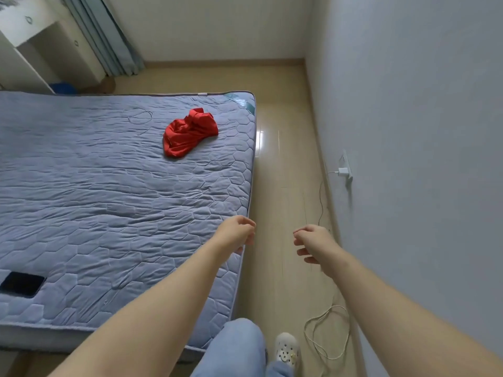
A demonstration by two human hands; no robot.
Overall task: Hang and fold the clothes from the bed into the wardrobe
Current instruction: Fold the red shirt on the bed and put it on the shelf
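Bedroom, pale wood floor, grey wall on the right. Far left: white cabinet (40,36) with curtain (109,36) beside it. Phone (21,283) lies near left on bed (95,186), well apart from the job. Red garment (189,134) sits crumpled on the far right part of the bed, near its right edge, nothing on it. Judging by the folds it's light, thin and soft, so it will drape and bunch. Best bet: pinch two spread points and shake it flat; collar vs hem not readable in the heap. Left hand (239,229) hovers over the bed's near right edge, fingers loosely curled, holding nothing. Right hand (313,240) is beside it over the floor, same loose curl, empty. Nothing blocks the reach to the garment. Cable (326,333) loops on the floor near right, charger (343,171) in the wall: trip risk in that aisle
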